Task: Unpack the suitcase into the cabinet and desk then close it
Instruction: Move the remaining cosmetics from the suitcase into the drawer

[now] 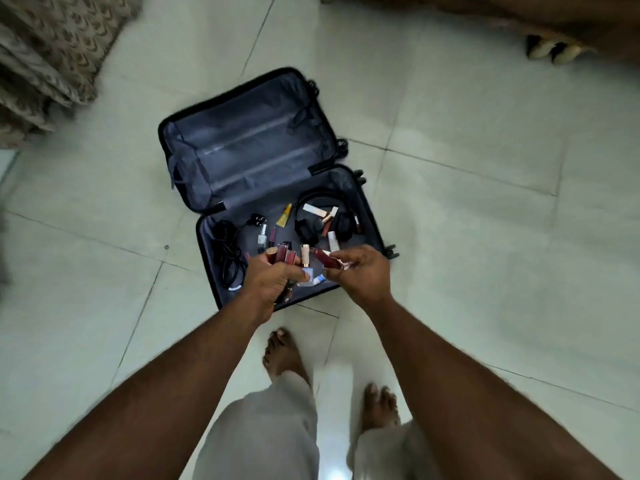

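The suitcase point(242, 161) lay open flat on the tiled floor point(467, 237), its far half bare, its near half holding loose items. My left hand point(273, 278) clutched a bundle of lipstick tubes point(282, 256); my right hand point(363, 271) pinched one red tube point(323, 259). I judged these light, rigid and slick, best gripped across the barrel. Headphones point(325, 216), a yellow tube point(284, 215), a small bottle point(262, 235) and a tangled black cable point(230, 258) remained, the cable likely to snag. Patterned fabric point(52, 53) lay far left
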